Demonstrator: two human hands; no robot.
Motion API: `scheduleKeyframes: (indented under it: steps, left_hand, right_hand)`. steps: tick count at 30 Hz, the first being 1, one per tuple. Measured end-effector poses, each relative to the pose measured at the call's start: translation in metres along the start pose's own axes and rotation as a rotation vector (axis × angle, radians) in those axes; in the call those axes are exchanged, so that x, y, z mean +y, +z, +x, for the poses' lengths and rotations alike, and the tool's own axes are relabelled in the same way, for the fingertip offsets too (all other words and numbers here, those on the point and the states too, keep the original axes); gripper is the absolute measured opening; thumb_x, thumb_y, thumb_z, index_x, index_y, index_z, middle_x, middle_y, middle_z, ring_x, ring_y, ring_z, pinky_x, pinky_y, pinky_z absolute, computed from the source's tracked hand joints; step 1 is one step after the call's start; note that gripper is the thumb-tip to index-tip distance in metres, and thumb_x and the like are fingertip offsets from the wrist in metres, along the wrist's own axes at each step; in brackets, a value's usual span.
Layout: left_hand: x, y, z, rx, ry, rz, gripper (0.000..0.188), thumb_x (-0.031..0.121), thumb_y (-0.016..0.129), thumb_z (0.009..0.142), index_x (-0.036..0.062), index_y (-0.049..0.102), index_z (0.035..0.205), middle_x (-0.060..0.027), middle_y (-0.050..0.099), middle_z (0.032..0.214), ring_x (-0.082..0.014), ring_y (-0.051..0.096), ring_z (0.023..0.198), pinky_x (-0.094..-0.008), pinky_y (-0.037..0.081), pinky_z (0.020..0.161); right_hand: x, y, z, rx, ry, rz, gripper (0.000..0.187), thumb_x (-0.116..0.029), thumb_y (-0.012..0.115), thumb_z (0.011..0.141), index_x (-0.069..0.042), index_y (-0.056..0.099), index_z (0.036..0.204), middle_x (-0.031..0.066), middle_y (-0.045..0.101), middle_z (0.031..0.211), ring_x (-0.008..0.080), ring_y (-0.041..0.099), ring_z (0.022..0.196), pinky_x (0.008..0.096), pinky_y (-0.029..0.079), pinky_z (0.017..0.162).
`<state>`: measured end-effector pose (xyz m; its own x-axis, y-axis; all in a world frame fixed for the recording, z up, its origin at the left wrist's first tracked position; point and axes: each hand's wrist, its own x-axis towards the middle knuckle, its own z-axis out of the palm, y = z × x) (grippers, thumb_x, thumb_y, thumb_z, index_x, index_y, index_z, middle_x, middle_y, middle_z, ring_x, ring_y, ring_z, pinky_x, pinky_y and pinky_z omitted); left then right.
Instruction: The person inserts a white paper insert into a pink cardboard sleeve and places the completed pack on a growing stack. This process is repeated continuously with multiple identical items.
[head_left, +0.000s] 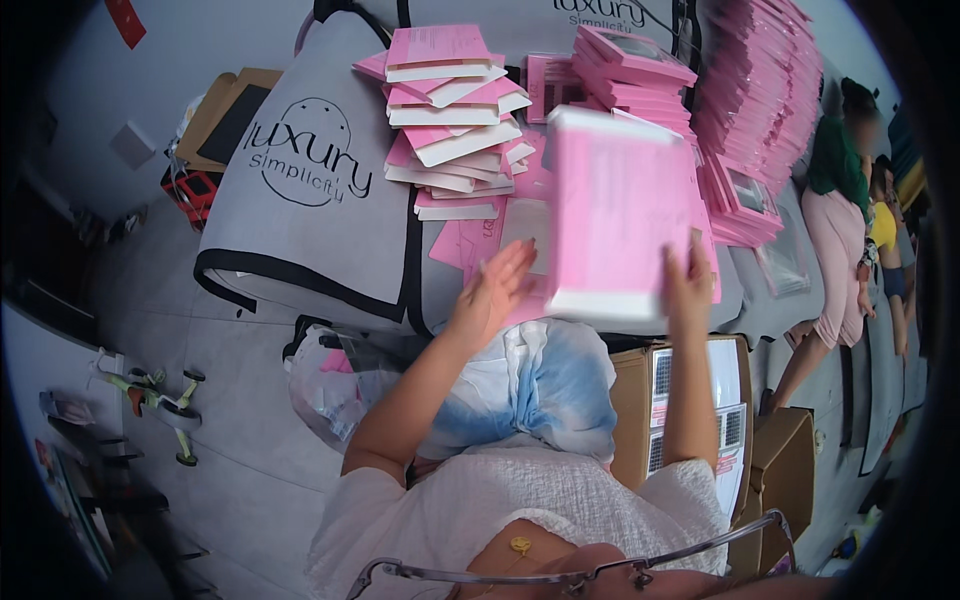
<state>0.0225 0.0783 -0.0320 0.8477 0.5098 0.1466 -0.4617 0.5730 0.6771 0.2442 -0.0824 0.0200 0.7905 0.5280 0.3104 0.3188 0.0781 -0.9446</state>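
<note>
My right hand grips the right edge of a flat pink box with white ends, raised over the grey sofa and smeared by motion. Left of it, my left hand has its fingers stretched out and apart, with nothing in it; a gap shows between it and the box. Beyond that hand stands an uneven stack of pink and white boxes. Loose pink sheets lie at the foot of this stack. Behind the raised box is a pile of pink packs, partly hidden.
A tall leaning stack of pink packs rises at the far right. Grey covers with black trim drape the sofa. A clear plastic bag and open cartons flank my legs. People are at the right; a child's bike stands left.
</note>
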Motion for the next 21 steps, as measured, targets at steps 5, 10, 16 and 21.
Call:
scheduleKeyframes:
  steps: [5,10,16,21]
  left_hand:
    - [-0.024,-0.056,0.041,-0.101,0.123,1.849,0.062,0.04,0.053,0.088,0.0026,0.039,0.135,-0.0135,0.034,0.144,-0.0297,0.024,0.137,-0.0506,0.018,0.109]
    - [-0.047,-0.08,0.03,-0.036,0.131,2.153,0.073,0.052,0.055,0.082,0.0032,0.04,0.134,-0.016,0.039,0.14,-0.0323,0.028,0.135,-0.0585,0.014,0.107]
    - [-0.064,-0.044,-0.032,-0.122,0.087,2.07,0.069,0.05,0.047,0.087,0.0026,0.037,0.137,-0.0206,0.036,0.141,-0.0343,0.025,0.136,-0.057,0.012,0.108]
    - [-0.084,-0.036,-0.058,0.026,0.038,1.812,0.063,0.041,0.039,0.093,-0.0003,0.029,0.14,-0.0286,0.023,0.144,-0.0403,0.016,0.137,-0.0544,0.011,0.109]
  right_hand:
    - [0.001,-0.044,0.097,0.209,-0.253,-0.574,0.044,-0.018,0.059,0.088,0.002,0.049,0.126,0.0149,0.059,0.106,0.0225,0.057,0.096,0.029,0.043,0.086]
    - [-0.027,0.006,0.034,0.169,-0.685,-0.793,0.024,-0.011,0.056,0.086,0.001,0.057,0.107,0.0159,0.06,0.088,0.0298,0.059,0.081,0.0351,0.047,0.074]
    - [0.043,0.037,-0.095,-0.306,0.124,-0.861,0.027,-0.023,0.058,0.087,0.002,0.057,0.096,0.0148,0.062,0.082,0.0298,0.061,0.069,0.0382,0.049,0.064]
    - [0.091,0.05,-0.12,-0.207,0.296,-0.241,0.023,-0.013,0.065,0.083,0.003,0.057,0.097,0.0137,0.062,0.082,0.0237,0.062,0.072,0.0327,0.05,0.063]
